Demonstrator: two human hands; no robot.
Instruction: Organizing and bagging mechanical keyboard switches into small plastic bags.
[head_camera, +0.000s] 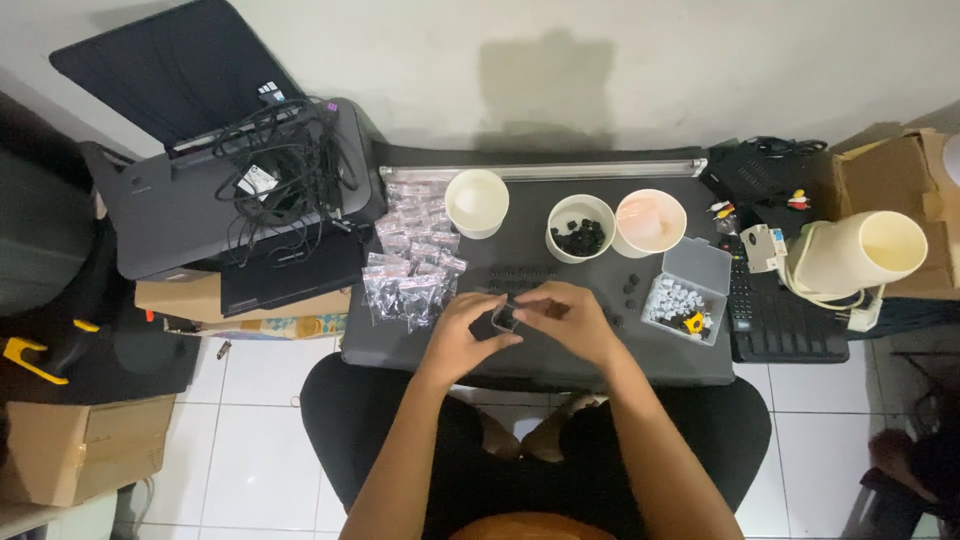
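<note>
Both hands meet over the counter (420, 355) near its front edge, left hand (462, 335) and right hand (565, 318) each pinched, grip closed, on one small dark piece (503, 317) held between the fingertips. Heap of small clear bags (412, 265) toward the left edge. Three pale cups along the back edge; middle cup (580, 228) holds black bits. Clear plastic box (688, 298) with small white parts by the right edge.

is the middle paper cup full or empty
Partly filled: the middle cup stands upright, with small black pieces covering its bottom.
</note>
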